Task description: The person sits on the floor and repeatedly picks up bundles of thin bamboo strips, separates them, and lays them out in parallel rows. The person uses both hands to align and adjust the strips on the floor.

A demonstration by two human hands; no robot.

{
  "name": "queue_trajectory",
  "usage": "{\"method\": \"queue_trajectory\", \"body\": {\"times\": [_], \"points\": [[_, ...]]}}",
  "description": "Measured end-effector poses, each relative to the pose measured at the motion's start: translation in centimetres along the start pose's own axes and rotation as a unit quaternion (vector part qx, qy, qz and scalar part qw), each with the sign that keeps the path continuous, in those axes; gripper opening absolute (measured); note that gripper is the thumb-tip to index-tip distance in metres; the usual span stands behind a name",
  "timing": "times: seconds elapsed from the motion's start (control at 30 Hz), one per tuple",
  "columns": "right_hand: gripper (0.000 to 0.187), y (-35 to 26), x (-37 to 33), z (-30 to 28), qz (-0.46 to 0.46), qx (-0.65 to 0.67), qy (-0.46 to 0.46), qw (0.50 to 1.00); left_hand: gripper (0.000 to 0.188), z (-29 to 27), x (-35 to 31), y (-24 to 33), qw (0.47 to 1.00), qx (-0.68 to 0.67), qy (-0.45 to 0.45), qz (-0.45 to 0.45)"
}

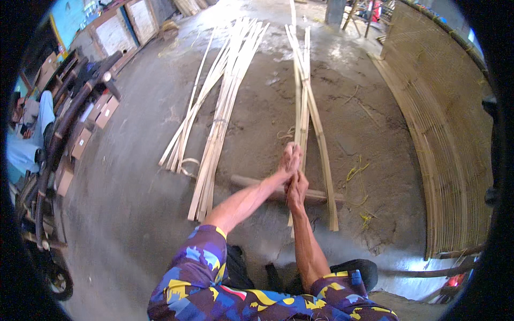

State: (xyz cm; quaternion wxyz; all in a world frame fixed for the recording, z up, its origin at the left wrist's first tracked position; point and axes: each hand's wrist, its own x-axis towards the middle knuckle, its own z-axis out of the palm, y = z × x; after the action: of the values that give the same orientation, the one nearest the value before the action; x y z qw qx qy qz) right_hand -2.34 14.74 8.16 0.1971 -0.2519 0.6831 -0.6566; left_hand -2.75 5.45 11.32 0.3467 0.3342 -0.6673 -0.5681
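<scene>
My left hand (290, 159) is closed around a pale bamboo strip (298, 107) that runs away from me along the floor. Just below it, my right hand (296, 191) is closed too, at the same strip and almost touching the left. Slight blur and the fingers hide the exact grip. Further split strips lie with it, and one bamboo strip (321, 160) slants off to the right, its near end beside my right forearm. A round wooden log (317, 197) lies crosswise beneath the hands and strips.
To the left lies a bundle of bamboo strips (218, 134), with a curled strip (188, 167) beside it. A large woven bamboo panel (444, 123) leans on the right. Yellow twine (355, 171) is scattered on the floor. Cardboard boxes (80, 143) and a dark bamboo frame (61, 128) line the left side.
</scene>
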Motion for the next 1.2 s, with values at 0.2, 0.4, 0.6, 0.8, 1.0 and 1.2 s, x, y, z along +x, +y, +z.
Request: {"method": "queue_trajectory", "body": {"times": [0.2, 0.4, 0.6, 0.8, 1.0, 1.2], "points": [[0.026, 1.6, -0.5, -1.9, 0.099, -0.117, 0.02, 0.988, 0.056, -14.2, 0.2, -4.7, 0.876, 0.475, -0.02, -0.085], [0.034, 5.0, -2.3, -2.2, 0.143, -0.324, 0.014, 0.935, 0.09, -28.2, -6.5, -10.8, 0.783, 0.497, 0.029, -0.373], [0.032, 4.1, -2.9, -0.6, 0.065, -0.465, 0.064, 0.88, 0.088, -27.5, -11.4, -12.6, 0.806, 0.475, 0.053, -0.348], [0.035, 0.9, -4.2, -0.3, -0.013, -0.556, 0.08, 0.827, 0.055, -27.2, -10.7, -11.2, 0.854, 0.372, 0.034, -0.362], [0.03, 0.0, -3.8, -2.7, 0.005, -0.476, -0.101, 0.874, 0.051, -31.7, -9.9, -6.2, 0.93, 0.21, -0.014, -0.301], [0.033, -1.3, -2.2, -2.0, -0.048, -0.34, -0.13, 0.93, 0.037, -29.5, -9.9, 2.6, 0.94, -0.107, -0.09, -0.311]]}}
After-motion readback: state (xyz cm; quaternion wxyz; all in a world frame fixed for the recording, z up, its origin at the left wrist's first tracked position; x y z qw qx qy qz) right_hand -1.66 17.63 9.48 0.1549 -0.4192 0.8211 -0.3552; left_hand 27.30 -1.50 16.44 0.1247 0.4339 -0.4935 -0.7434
